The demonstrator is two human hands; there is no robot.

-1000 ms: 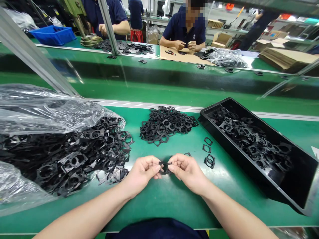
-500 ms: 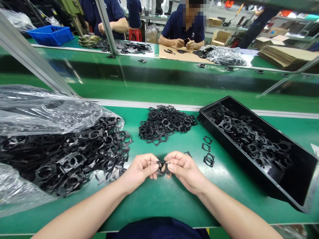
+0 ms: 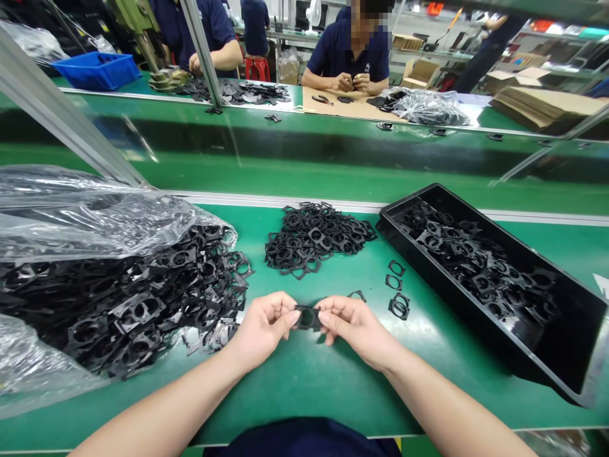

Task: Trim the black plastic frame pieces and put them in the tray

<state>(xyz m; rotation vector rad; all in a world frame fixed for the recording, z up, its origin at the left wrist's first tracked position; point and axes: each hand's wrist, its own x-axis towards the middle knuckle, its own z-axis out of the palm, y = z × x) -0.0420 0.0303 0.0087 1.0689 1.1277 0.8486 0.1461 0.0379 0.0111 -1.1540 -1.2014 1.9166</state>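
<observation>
Over the smooth green tabletop [image 3: 304, 387], the left hand [image 3: 267, 325] and right hand [image 3: 351, 324] pinch opposite ends of a flat black frame [image 3: 308, 327], seemingly plastic, its round hole slightly blurred. Beyond lies a tangled heap [image 3: 318, 236] of similar pieces; crinkled clear film [image 3: 124, 219] lies at left.

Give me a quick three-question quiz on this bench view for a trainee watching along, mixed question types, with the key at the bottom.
1. True or false: the left hand and the right hand hold one black part between them.
2. Where does the black tray stand relative to the middle pile, as the person sees it?
A. To its left
B. To its right
C. Underneath it
3. Short answer: what covers some of the large heap at the person's left?

Key:
1. True
2. B
3. Clear plastic
</observation>
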